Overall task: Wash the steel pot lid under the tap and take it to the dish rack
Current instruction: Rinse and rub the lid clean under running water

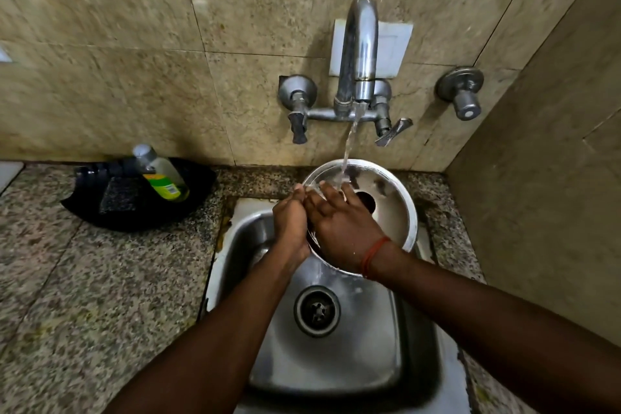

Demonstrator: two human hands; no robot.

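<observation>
Both hands on steel pot lid (393, 208), tilting over sink's (336, 360) back edge under tap (358, 54) stream. L hand (291, 222) gripping lid's left rim, fingers curled round it. R hand (339, 222) pressing flat on lid face, fingers straight, apart. Lid's bulk lying right of L grip; dish rack not in view.

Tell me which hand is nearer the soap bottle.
Left. The left hand grips the lid at its left rim, toward the soap bottle; the right hand lies flat on the lid, farther right.
</observation>
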